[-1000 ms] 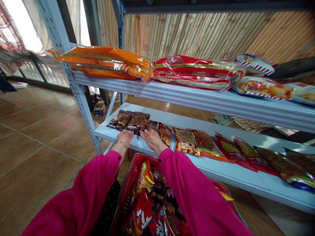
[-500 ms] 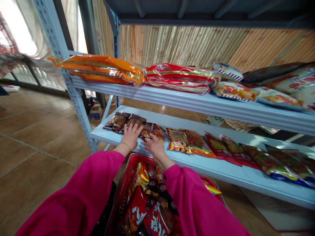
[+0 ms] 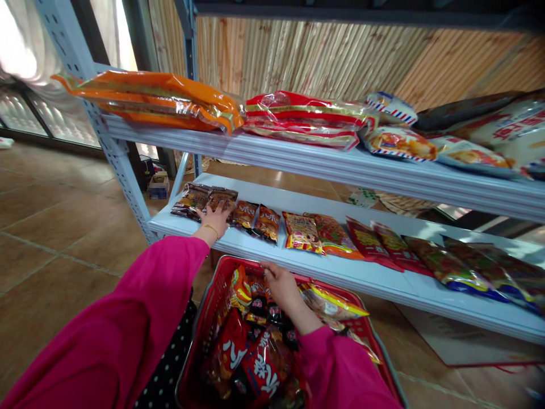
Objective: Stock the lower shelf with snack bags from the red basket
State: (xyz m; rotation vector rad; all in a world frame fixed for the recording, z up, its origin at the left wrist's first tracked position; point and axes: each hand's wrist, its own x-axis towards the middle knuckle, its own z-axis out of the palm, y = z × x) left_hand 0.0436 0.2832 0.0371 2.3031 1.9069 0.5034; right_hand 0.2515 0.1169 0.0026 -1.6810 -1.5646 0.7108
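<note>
My left hand (image 3: pixel 216 221) lies with fingers spread on a brown snack bag (image 3: pixel 224 197) on the lower shelf, beside another brown bag (image 3: pixel 191 199). My right hand (image 3: pixel 281 287) is over the back rim of the red basket (image 3: pixel 215 278), its fingers curled with the tips at the rim. Whether anything is between them is hidden. Several snack bags fill the basket, among them a red and black bag (image 3: pixel 264 363) and a yellow-edged bag (image 3: pixel 334 302). Two orange-brown bags (image 3: pixel 246 215) lie side by side on the shelf, right of my left hand.
Farther right on the lower shelf (image 3: pixel 251 241) lie a yellow and red bag (image 3: pixel 302 232), red bags (image 3: pixel 370 244) and darker bags. The upper shelf (image 3: pixel 276 150) holds an orange bag (image 3: pixel 157 102), red bags (image 3: pixel 306 119) and white ones. A metal post (image 3: pixel 123 165) stands at the left.
My right hand has drawn back from the orange-brown bags to the basket rim, and its fingers have curled. My left hand stays on the brown bag. The view has shifted slightly.
</note>
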